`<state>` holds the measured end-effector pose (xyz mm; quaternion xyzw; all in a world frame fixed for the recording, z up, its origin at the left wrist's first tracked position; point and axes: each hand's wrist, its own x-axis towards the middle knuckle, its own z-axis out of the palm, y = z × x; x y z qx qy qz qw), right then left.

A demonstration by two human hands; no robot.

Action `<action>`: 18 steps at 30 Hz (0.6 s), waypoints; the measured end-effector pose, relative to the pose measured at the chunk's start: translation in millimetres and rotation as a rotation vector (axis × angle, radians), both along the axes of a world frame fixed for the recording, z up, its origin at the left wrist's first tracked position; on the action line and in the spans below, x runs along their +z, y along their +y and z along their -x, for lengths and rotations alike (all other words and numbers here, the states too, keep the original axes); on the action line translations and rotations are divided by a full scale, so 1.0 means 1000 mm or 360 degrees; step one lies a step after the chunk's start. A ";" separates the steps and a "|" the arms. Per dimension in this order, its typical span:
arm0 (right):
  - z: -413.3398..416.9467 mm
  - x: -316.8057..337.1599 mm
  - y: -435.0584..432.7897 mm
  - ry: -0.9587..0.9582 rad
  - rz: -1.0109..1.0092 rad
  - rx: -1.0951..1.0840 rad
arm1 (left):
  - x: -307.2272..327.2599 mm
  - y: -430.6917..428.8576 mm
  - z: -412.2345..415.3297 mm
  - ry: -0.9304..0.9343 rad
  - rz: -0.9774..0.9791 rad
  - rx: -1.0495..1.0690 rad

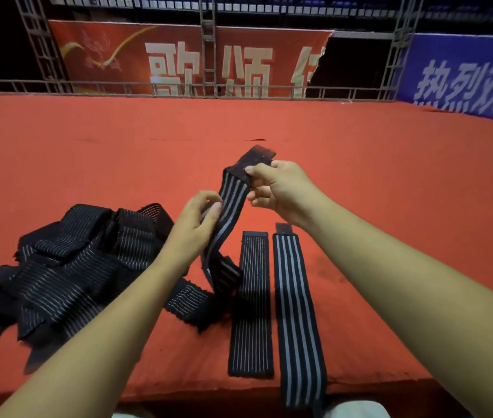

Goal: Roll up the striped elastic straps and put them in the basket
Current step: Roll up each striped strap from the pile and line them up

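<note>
A black strap with wide grey stripes (229, 206) is lifted above the red table. My right hand (278, 188) pinches it near its dark top end, and my left hand (197, 221) pinches it lower down. Its lower part droops in a loose fold onto the table. Two more straps lie flat side by side in front of me: a thin-striped one (251, 306) and a wide-striped one (298, 321) whose near end hangs over the table edge. A tangled heap of black striped straps (67, 267) lies to the left. No basket is in view.
The red-covered table (390, 191) stretches far ahead and to the right. Beyond its far edge stand a metal truss frame (207, 46), a red banner (136, 55) and a blue banner (465, 76).
</note>
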<state>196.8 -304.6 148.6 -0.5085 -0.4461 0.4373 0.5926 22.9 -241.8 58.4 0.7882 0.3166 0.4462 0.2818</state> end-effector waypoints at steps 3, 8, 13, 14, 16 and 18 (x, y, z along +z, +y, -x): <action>0.005 0.010 0.003 -0.0053 0.0023 0.0013 | 0.002 -0.001 -0.002 0.0364 -0.0033 0.0013; -0.004 0.011 0.000 -0.0090 0.0014 0.0226 | 0.009 -0.002 0.002 0.0200 -0.0109 -0.0001; -0.015 -0.003 0.005 -0.0410 0.0341 0.0247 | 0.026 -0.006 0.011 -0.0079 0.0345 -0.0342; -0.016 -0.005 0.005 -0.0352 0.0374 0.0318 | 0.027 -0.007 0.012 -0.0057 0.0367 -0.0401; -0.014 -0.006 0.003 -0.0166 0.0338 0.0409 | 0.029 -0.010 0.013 -0.0080 0.0467 -0.0515; -0.012 -0.007 0.004 -0.0113 0.0263 0.0311 | 0.027 -0.009 0.013 -0.0264 0.0670 -0.0626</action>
